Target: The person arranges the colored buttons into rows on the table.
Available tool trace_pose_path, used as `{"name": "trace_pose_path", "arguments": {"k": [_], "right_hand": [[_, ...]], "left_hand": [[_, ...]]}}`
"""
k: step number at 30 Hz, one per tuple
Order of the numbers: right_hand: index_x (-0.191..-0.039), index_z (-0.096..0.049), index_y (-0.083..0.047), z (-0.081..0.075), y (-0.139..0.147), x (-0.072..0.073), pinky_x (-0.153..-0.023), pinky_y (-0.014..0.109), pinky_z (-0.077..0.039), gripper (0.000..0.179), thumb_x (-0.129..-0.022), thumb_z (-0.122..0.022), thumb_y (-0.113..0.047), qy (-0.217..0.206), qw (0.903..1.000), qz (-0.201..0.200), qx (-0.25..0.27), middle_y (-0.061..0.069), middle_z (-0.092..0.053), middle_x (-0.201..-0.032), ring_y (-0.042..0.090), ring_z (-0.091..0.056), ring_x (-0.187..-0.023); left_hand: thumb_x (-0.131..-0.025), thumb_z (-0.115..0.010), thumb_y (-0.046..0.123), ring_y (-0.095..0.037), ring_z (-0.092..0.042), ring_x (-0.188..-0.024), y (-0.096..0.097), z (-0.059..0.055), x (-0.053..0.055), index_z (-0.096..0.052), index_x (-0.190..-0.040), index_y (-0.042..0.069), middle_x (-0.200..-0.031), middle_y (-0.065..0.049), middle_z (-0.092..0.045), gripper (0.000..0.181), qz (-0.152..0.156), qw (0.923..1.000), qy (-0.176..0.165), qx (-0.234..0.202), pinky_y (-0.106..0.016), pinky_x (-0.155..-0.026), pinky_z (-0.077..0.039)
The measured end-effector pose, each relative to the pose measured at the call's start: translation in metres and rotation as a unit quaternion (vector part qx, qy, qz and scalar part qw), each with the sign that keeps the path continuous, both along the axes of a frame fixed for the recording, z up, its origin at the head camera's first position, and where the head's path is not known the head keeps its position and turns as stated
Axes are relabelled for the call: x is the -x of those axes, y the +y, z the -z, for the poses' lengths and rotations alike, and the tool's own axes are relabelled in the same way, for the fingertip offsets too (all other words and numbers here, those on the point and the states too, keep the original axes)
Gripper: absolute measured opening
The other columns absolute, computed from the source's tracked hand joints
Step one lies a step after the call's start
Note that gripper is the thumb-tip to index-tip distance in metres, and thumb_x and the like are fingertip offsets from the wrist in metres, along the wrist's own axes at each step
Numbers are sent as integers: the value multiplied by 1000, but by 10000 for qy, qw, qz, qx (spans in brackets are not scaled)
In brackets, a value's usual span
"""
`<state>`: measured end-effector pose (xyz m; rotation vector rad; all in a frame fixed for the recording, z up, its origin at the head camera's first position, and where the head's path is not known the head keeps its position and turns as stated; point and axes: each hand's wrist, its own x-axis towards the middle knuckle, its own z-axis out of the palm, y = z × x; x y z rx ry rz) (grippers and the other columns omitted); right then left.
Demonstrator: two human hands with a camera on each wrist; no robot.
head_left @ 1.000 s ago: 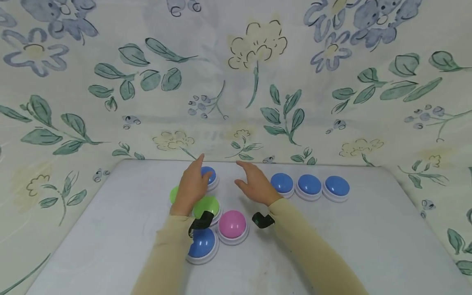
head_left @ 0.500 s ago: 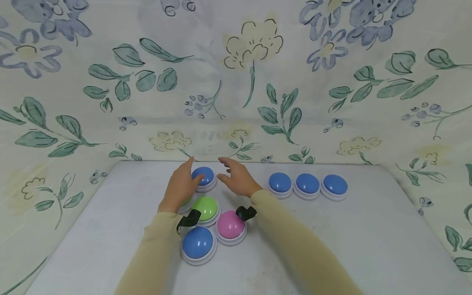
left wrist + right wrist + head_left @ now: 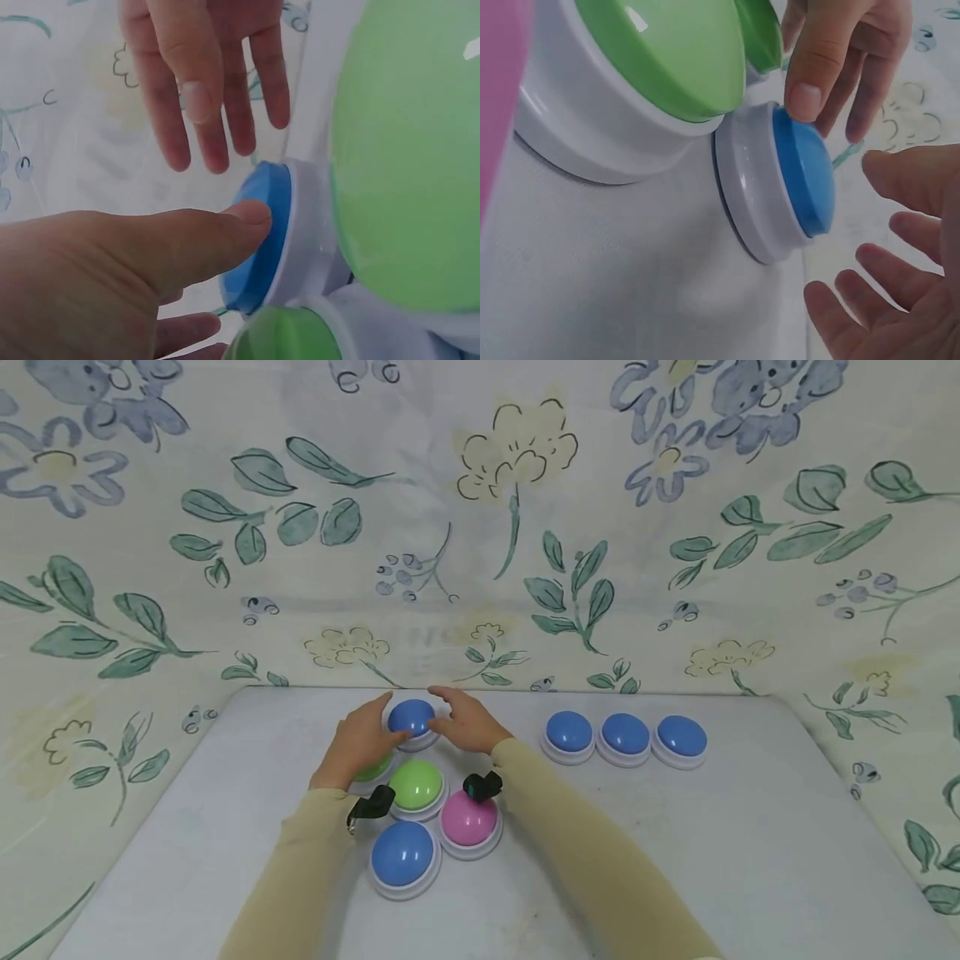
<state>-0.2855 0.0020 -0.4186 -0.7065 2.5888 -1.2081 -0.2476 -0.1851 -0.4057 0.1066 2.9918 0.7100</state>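
A blue domed push button (image 3: 411,717) on a white base stands near the table's back edge, between both hands. At its left is my left hand (image 3: 358,742), fingers extended, its thumb overlapping the blue dome in the left wrist view. On the other side my right hand (image 3: 469,723) has its fingers spread and slightly bent, a gap showing between them and the dome in the right wrist view. Under my left palm a green button (image 3: 375,770) is partly hidden. A second green button (image 3: 417,783) sits just nearer, beside a pink button (image 3: 469,818), which my right wrist strap partly covers.
Another blue button (image 3: 402,855) stands at the front of the cluster. To the right, three blue buttons (image 3: 626,735) form a row near the back edge. Floral cloth (image 3: 480,568) rises behind the white table (image 3: 675,860).
My right hand has moved left, to the far blue button's right side. My left hand has shifted slightly left and lower in view, uncovering that button's dome. The buttons look unmoved.
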Motion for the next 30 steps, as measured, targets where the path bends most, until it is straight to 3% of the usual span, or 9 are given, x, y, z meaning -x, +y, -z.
{"name": "trace_pose_path", "arguments": {"k": [6,16,21,30], "right_hand": [[-144,-33,-14,4,-6,2,-110,38,-27,61,-90,-59,-22,-191,9992,-36,-351,5,-36,-146,22,-31,-134],[-143,-32,-7,7,-16,3,-109,30,-28,62,-89,-61,-18,-50,9969,-240,-752,8,-39,-144,21,-35,-132],[-142,-33,-6,7,-21,4,-109,28,-29,62,-88,-62,-15,82,9965,-349,-753,9,-39,-143,21,-37,-131],[-138,-40,-6,4,-27,4,-108,30,-31,54,-89,-61,-14,319,9946,-187,-973,9,-43,-140,22,-39,-129]], "left_hand": [[-82,-68,27,-46,-31,-128,-1,6,1,-28,-143,-1,-140,-27,-36,78,133,9999,-47,-22,-73,-99,-13],[-81,-69,25,-48,-41,-120,-3,15,2,-35,-138,-7,-133,-28,-45,73,373,9989,268,22,-72,-94,-22],[-82,-69,24,-46,-45,-117,-1,17,1,-39,-134,-8,-129,-28,-49,68,457,9979,468,-8,-66,-96,-29],[-85,-65,23,-44,-50,-113,0,16,2,-44,-129,-12,-122,-29,-53,60,537,9967,606,-71,-55,-96,-40]]}}
